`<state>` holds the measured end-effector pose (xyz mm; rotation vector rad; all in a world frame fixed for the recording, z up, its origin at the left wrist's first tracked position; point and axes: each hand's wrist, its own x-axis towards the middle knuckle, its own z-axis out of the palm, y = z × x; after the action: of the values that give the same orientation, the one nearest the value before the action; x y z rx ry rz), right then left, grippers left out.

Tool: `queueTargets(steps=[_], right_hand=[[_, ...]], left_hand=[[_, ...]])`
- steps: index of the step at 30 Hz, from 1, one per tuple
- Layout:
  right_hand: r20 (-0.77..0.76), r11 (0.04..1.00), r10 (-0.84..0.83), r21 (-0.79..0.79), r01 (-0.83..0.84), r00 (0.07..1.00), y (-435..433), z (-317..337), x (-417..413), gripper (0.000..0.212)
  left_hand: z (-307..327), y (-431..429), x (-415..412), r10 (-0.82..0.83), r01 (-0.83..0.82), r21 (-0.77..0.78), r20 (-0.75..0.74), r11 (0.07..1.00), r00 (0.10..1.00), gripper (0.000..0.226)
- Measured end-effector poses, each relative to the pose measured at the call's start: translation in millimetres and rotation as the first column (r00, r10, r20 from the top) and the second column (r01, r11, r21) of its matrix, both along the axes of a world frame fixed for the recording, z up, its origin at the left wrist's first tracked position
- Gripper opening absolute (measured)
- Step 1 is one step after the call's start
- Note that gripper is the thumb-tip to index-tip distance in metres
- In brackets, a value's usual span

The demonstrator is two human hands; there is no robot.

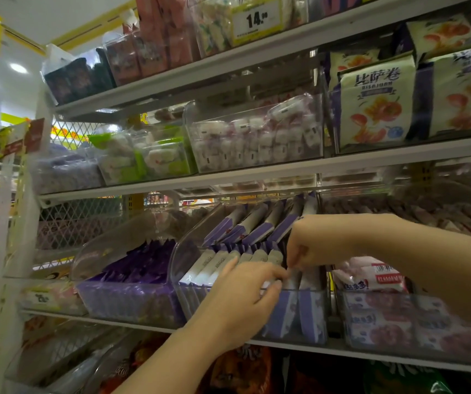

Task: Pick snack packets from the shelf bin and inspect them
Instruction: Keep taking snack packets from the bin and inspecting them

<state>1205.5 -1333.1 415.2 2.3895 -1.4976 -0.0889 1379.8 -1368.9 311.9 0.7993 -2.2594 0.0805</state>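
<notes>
A clear plastic shelf bin (pixel 181 260) on the middle shelf holds rows of purple-and-white snack packets (pixel 245 223). Both my hands are inside its front row. My left hand (pixel 243 297) reaches in from below, its fingers and thumb curled around the top of an upright packet (pixel 291 280). My right hand (pixel 311 245) comes in from the right and pinches the top edge of a packet in the same row. My fingers hide the packet tops, so I cannot tell whether both hands hold the same packet.
Another clear bin of dark purple packets (pixel 137 268) stands to the left, and a bin of pink-and-red packets (pixel 385 308) to the right. Shelves above carry marshmallow-like sweets (pixel 257 143) and large snack bags (pixel 376 106). More bags fill the shelf below.
</notes>
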Motion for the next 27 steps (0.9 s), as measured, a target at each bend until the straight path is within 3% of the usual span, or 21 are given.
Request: queueTargets(steps=[5, 9, 13, 18, 23, 27], right_hand=[[-0.080, 0.991, -0.015, 0.128, 0.025, 0.997, 3.0, -2.4, -3.6, 0.021], [-0.128, 0.990, -0.021, 0.137, 0.039, 0.991, 3.3, 0.3, 0.1, 0.024], [-0.214, 0.983, -0.045, 0.165, 0.081, 0.976, -0.4, -1.3, 9.2, 0.038], [-0.376, 0.991, -0.057, 0.089, 0.098, 0.925, -9.3, -9.6, 15.6, 0.043], [-0.106, 0.999, -0.043, 0.028, 0.047, 0.993, -8.1, -0.8, 3.0, 0.027], [0.155, 0.997, -0.016, -0.068, 0.027, 0.988, -3.9, 5.4, -9.4, 0.025]], left_hand=[[6.8, -3.3, -18.4, -0.056, 0.049, 0.053, 0.133, 0.997, 0.990, 0.028], [5.8, -9.7, -11.7, -0.049, 0.041, 0.070, 0.111, 0.997, 0.993, 0.030], [2.5, -12.1, 5.5, -0.009, 0.015, -0.024, 0.220, 1.000, 0.976, 0.041], [0.3, -13.9, 14.9, 0.004, -0.001, -0.014, 0.217, 1.000, 0.976, 0.040], [-2.8, -11.8, 14.3, 0.010, -0.010, 0.002, 0.174, 1.000, 0.985, 0.036], [-4.8, -11.8, 15.2, 0.007, -0.009, 0.013, 0.121, 1.000, 0.993, 0.033]])
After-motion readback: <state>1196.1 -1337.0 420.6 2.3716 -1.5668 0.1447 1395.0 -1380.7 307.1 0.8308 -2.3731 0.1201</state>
